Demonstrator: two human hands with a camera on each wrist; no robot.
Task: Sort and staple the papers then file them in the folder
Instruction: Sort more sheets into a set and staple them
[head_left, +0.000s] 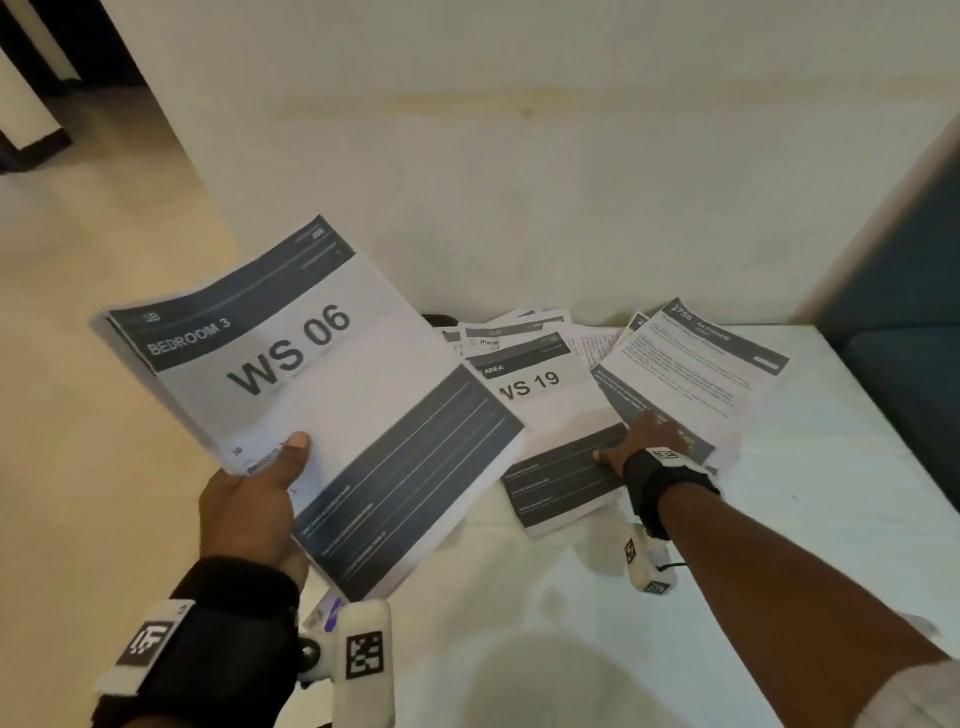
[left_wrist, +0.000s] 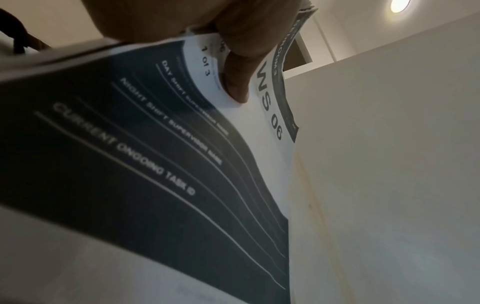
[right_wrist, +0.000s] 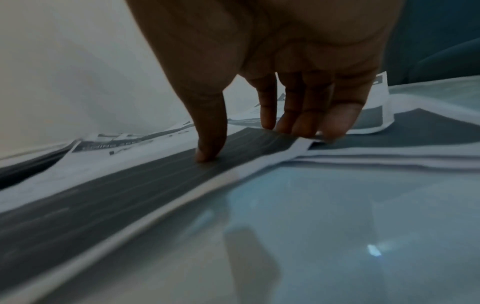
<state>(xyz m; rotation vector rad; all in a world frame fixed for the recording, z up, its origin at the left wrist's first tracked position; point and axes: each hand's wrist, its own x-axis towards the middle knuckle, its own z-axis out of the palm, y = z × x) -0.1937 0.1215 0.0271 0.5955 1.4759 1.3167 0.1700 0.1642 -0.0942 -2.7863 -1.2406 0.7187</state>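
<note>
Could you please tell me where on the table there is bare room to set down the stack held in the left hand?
The glossy table is bare right of the right hand toward the blue seat, and along the near edge below the WS 19 sheet. The back, by the wall, is crowded with fanned papers.

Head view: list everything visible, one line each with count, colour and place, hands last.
WS 06 stack: one stack, white and dark grey, held up at left.
WS 19 sheet: one, white and dark grey, on the table, centre.
Bathroom sheets: a few overlapping, white with dark header, right of it.
Table: one, pale glossy, lower right.
Wall: one, cream, behind.
Left hand: grips the WS 06 stack, thumb on top.
Right hand: fingers pressing the WS 19 sheet.
</note>
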